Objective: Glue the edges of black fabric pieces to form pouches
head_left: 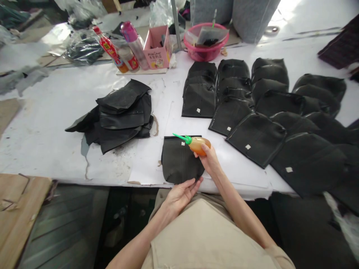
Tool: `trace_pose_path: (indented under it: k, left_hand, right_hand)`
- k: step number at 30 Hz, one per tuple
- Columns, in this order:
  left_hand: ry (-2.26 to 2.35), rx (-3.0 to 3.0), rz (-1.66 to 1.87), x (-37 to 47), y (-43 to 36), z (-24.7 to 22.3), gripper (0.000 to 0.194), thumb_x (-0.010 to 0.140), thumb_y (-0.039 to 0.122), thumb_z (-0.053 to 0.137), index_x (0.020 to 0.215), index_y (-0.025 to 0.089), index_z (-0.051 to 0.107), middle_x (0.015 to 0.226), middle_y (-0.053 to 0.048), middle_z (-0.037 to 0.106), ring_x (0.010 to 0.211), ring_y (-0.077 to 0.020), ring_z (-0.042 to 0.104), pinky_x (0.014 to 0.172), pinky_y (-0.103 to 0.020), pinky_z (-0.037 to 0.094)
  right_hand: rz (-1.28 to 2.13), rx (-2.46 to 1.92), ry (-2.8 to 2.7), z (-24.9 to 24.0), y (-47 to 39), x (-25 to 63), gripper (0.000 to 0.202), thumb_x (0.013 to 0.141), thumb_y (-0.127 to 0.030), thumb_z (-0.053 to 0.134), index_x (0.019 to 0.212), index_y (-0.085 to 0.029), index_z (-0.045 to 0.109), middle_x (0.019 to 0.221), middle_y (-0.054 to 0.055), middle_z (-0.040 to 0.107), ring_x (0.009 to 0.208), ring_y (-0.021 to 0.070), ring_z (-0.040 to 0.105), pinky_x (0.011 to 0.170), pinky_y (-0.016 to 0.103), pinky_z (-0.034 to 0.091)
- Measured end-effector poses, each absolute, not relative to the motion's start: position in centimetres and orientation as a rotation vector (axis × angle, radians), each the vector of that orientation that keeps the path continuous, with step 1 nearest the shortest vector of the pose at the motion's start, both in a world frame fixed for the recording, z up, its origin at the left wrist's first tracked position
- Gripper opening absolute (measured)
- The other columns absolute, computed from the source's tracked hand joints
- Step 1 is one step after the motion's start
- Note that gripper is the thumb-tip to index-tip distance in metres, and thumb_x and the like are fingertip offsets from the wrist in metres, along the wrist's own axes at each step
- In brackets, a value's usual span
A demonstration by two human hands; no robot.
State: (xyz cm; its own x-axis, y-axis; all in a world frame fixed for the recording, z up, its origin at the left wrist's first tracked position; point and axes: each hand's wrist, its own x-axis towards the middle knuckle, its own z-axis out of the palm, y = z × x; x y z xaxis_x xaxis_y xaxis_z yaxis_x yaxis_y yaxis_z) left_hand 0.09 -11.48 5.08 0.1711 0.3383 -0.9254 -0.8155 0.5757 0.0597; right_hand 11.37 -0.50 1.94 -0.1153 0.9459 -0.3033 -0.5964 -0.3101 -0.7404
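Observation:
A squeeze bottle (201, 145) of amber liquid with a green nozzle is gripped in my right hand (209, 160). It is tilted on its side, the nozzle pointing left over a flat black leather-like piece (179, 160) with a small white label. My left hand (182, 196) is palm up at the near edge of that piece, fingers loosely apart and the fingertips close to or touching its edge. To the right, overlapping rows of similar black pieces (255, 139) bear small white labels. On the left lies a loose heap of black material (123, 116).
Along the back of the white-covered table (42, 149) stand a red-capped bottle (108, 48), a jar (129, 59), a pink-capped spray can (136, 45), a pink box (158, 48) and a pink basin (206, 48). A wooden board (22, 209) is at the near left.

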Motion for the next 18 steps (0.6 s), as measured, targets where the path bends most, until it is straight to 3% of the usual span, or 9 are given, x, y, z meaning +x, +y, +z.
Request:
trace_pose_path:
  k: [5, 10, 14, 18]
  left_hand:
    - [1.087, -0.528, 0.917, 0.4, -11.6, 4.5, 0.027, 0.085, -0.012, 0.053, 0.086, 0.011, 0.067, 0.079, -0.007, 0.074, 0.073, -0.0148, 0.075, 0.086, -0.03, 0.065]
    - [1.075, -0.214, 0.878, -0.6, -12.7, 5.1, 0.008, 0.085, 0.004, 0.072, 0.093, 0.005, 0.07, 0.097, -0.016, 0.077, 0.092, -0.0247, 0.077, 0.091, -0.035, 0.064]
    - [1.288, 0.117, 0.977, -3.2, -13.8, 5.1, 0.036, 0.082, 0.029, 0.084, 0.107, 0.008, 0.07, 0.107, -0.016, 0.077, 0.088, -0.0253, 0.077, 0.077, -0.032, 0.065]
    - [1.372, 0.125, 1.103, -5.6, -13.8, 4.4, 0.038, 0.08, 0.026, 0.084, 0.112, 0.012, 0.07, 0.114, -0.013, 0.076, 0.085, -0.0195, 0.075, 0.073, -0.029, 0.064]
  right_hand:
    - [1.687, -0.909, -0.536, 1.7, -0.7, 11.5, 0.042, 0.075, -0.048, 0.079, 0.103, -0.019, 0.067, 0.097, 0.006, 0.072, 0.078, 0.0196, 0.064, 0.052, 0.025, 0.044]
    - [1.685, -0.916, -0.554, 1.4, -0.6, 11.7, 0.042, 0.074, -0.049, 0.081, 0.102, -0.02, 0.068, 0.098, 0.006, 0.071, 0.076, 0.0182, 0.061, 0.053, 0.026, 0.046]
    - [1.681, -0.929, -0.58, 1.2, -0.6, 11.8, 0.042, 0.076, -0.051, 0.079, 0.104, -0.021, 0.068, 0.098, 0.004, 0.07, 0.072, 0.0164, 0.057, 0.064, 0.032, 0.053]
    - [1.657, -0.957, -0.625, 1.2, -0.6, 11.8, 0.042, 0.077, -0.052, 0.077, 0.103, -0.021, 0.067, 0.099, 0.005, 0.07, 0.075, 0.018, 0.059, 0.07, 0.036, 0.056]
